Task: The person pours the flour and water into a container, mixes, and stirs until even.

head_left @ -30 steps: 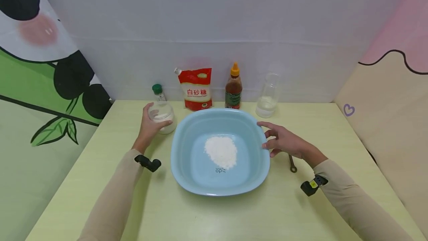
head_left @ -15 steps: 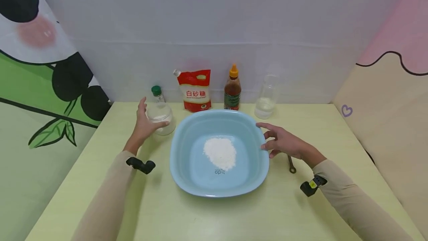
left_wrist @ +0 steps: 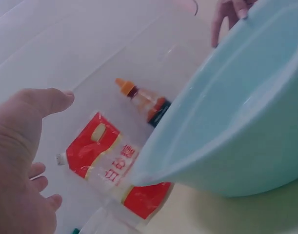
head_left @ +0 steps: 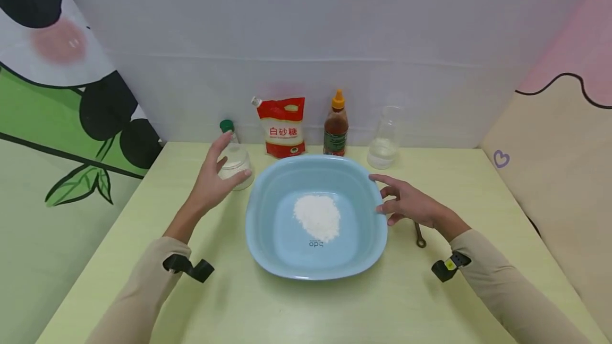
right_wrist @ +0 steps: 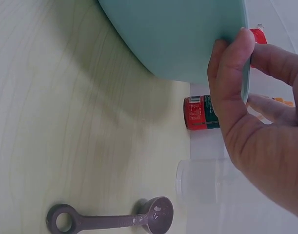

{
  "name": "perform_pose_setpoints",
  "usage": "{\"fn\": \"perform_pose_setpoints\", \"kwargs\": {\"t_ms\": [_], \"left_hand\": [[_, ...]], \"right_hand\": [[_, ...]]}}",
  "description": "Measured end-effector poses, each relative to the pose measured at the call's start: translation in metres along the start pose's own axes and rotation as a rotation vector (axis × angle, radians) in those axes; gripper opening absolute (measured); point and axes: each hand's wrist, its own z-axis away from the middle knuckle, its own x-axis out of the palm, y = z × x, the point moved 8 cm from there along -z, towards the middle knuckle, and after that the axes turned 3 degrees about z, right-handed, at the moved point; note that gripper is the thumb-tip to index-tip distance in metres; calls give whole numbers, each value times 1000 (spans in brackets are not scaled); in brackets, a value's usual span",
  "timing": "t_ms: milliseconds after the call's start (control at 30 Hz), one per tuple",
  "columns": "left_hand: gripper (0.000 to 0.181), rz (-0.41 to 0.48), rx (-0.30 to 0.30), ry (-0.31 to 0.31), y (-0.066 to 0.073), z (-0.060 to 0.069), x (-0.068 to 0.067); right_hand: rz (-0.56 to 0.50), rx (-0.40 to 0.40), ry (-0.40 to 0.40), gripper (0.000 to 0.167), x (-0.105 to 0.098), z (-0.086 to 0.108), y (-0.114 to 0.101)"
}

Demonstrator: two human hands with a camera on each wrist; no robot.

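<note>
Light blue and round-cornered, the basin (head_left: 356, 230) sits mid-table with a mound of white powder (head_left: 317, 217) on its floor. Its right rim is pinched by the right hand (head_left: 406, 203), fingers on both sides of the edge. Farther left, the left hand (head_left: 212, 179) holds nothing, thumb and fingers spread wide beside a clear jar (head_left: 240, 160) with white contents; whether a fingertip touches it, I cannot tell. Only a narrow gap parts the jar from the basin's left rim. Just beyond the jar stands a green-capped bottle (head_left: 227, 125). Along the far edge of the tabletop (head_left: 311, 312) follow, left to right, a red-and-white pouch (head_left: 284, 131), an orange-capped bottle (head_left: 336, 129) and a clear glass (head_left: 381, 147) with liquid low inside; the basin's far rim comes close to the pouch. Right of the basin lies a brown spoon (right_wrist: 109, 222), ring end nearest. A broad stretch of tabletop runs along the basin's near rim.
</note>
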Motion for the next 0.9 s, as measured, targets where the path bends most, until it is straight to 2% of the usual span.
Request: {"fn": "perform_pose_setpoints", "kwargs": {"t_ms": [200, 300, 467, 633, 900], "left_hand": [[83, 23, -31, -143, -10, 23, 25], [80, 60, -51, -180, -22, 30, 37], [78, 107, -126, -246, -44, 40, 54], [78, 111, -166, -259, -57, 46, 63], [74, 161, -194, -244, -63, 49, 69]], "right_hand": [[-11, 2, 1, 79, -1, 0, -1], [-15, 3, 4, 79, -1, 0, -1], [-21, 4, 8, 78, -1, 0, 0], [-22, 5, 8, 78, -1, -2, 2], [2, 1, 10, 79, -4, -1, 4]]}}
